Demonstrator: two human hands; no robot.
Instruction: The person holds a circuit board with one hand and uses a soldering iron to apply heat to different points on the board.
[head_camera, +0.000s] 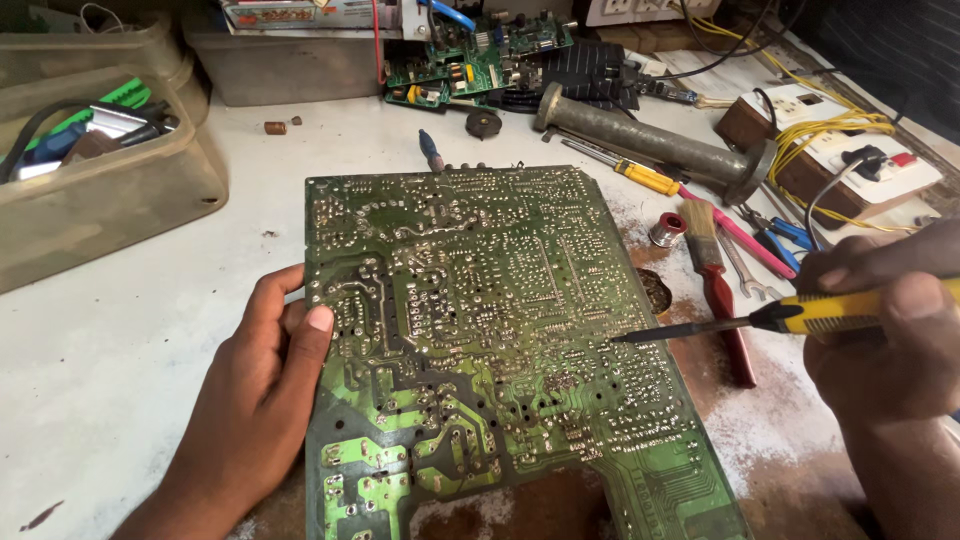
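Large green circuit board lies solder-side up on the white workbench, filling the middle of the view and running off the lower edge. Its face is crowded with silvery solder joints and pale traces; the lacquer is yellowed and blotched in places, brighter green toward the lower left, where broad copper areas show. The lower edge has a notch cut out near the middle. Left hand rests on the bench at the board's left edge, thumb laid over onto the board surface, remaining fingers flat beside it, pressing rather than gripping. Right hand is closed around the yellow-and-black handle of a soldering iron, held nearly level; its dark tip points left and sits on or just above the board's right-hand region, contact too fine to tell. Just right of the board: a red-handled brush, a small spool of solder wire, a yellow-handled screwdriver and blue-handled pliers. Behind, a smaller green board with components facing up, a grey cylindrical tool, and a switch box with yellow wires. A plastic bin of oddments stands far left.
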